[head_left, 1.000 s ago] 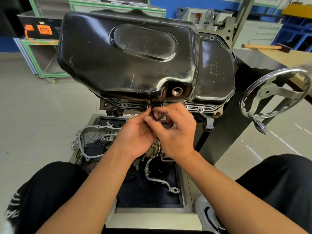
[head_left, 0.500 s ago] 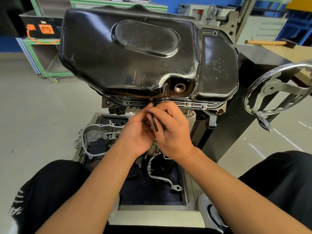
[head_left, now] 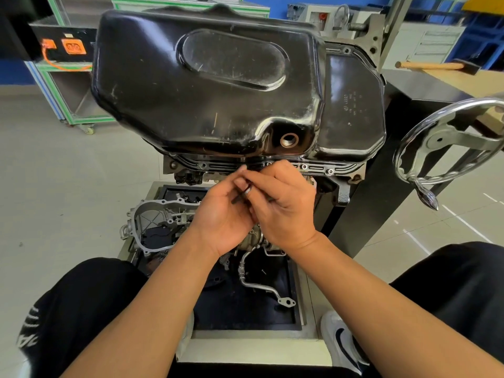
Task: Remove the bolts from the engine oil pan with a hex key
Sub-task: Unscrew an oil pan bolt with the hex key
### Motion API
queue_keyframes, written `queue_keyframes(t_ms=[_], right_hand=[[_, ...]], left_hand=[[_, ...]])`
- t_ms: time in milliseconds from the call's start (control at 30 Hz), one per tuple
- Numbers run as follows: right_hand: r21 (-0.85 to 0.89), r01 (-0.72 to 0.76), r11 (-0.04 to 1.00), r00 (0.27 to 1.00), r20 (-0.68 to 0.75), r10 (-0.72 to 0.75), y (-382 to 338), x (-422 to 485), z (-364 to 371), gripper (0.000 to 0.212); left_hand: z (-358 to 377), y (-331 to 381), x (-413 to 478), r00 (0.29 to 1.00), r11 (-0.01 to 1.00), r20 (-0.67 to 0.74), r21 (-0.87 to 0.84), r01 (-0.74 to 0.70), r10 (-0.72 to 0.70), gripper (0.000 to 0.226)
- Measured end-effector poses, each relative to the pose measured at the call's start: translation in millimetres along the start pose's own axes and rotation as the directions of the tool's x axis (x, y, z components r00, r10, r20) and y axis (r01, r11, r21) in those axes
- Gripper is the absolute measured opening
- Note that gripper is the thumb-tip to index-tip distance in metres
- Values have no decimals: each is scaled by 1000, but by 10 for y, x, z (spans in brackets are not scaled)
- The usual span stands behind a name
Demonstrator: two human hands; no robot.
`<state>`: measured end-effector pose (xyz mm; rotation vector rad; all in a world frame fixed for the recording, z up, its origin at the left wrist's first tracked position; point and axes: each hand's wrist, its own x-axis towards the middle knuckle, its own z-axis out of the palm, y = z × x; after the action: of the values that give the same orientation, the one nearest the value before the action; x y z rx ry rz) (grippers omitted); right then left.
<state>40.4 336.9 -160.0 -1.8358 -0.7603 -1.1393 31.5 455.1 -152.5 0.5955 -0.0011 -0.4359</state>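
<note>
Pinching the slim black steel hex key with curled fingers, left hand and right hand sit just near of the glossy black oil pan; the key slants far-right toward silver flange bolts, right hand nearer.

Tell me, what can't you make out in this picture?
- Head view: the tip of the hex key, and whether it sits in a bolt, hidden by the left hand and right hand.
- Head view: lettering stamped on the oil pan, too small to read.
- Head view: handwheel, cut off by the right edge.
</note>
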Motion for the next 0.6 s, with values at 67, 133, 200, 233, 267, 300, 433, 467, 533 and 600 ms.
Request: queue_keyframes(t_ms=[67,133,200,233,267,300,433,467,533,600], right_hand=[[-18,39,999,998,48,-38,18,-54,23,17],[-27,52,998,997,60,-50,32,-92,45,20],[-38,65,997,996,69,-62,42,-105,46,18],[-45,68,997,995,76,-64,40,-103,41,18],[-47,65,997,995,84,-61,34,-100,40,19],[-46,62,997,994,91,-58,25,-98,43,20],[-46,74,996,991,116,-68,-9,-92,71,21],[-39,70,997,991,117,-65,-14,-86,76,22],[-20,45,999,993,108,-43,-24,-71,84,21],[-6,20,1000,997,74,-20,-33,-53,86,16]], left_hand=[[7,-5,-15,1000,996,17,84,19,-21,36],[19,4,-20,1000,992,-21,126,21,-18,34],[8,25,-13,997,989,-81,144,18,-6,28],[-8,42,-5,994,988,-108,152,19,-2,28],[-26,63,-2,991,986,-132,166,21,1,28],[-38,85,-5,989,981,-150,192,26,3,29],[-20,133,-30,987,947,-160,315,55,-4,36],[-16,141,-31,988,948,-156,313,52,-2,33],[-13,158,-44,990,961,-144,274,44,-4,27],[-15,164,-56,994,978,-104,204,39,-18,26]])
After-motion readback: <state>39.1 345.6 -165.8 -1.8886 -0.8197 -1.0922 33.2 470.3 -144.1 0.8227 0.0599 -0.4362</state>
